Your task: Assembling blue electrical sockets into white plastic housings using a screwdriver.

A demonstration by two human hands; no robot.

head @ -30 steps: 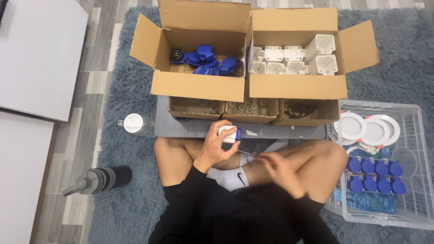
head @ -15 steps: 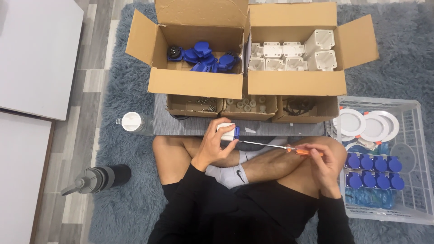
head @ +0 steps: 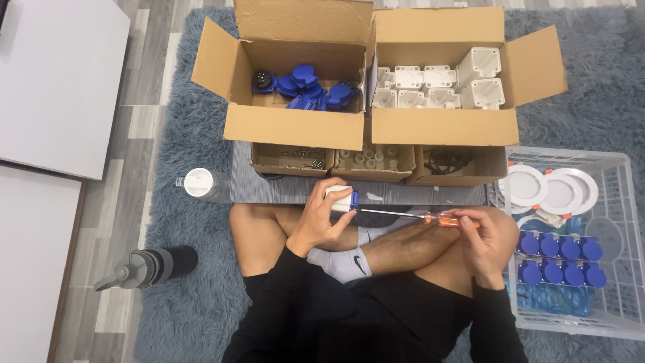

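While the person sits cross-legged on a grey rug (head: 168, 202), a dark bottle (head: 144, 265) lies at far left, with a clear white-capped bottle (head: 200, 183) standing nearer the knee. Behind it, an open cardboard box (head: 295, 124) holds blue parts, and its neighbour, a second cardboard box (head: 440, 124), holds white housings. Three shallow trays (head: 376, 165) sit just in front of both. The left hand (head: 322, 218) is clamped round a small white and blue socket part (head: 341, 199), held above the legs. The right hand (head: 480, 235) is closed on the orange handle of a screwdriver (head: 416, 215), whose tip meets that part. At far right, a white wire basket (head: 625, 269) carries round white discs and rows of blue caps.
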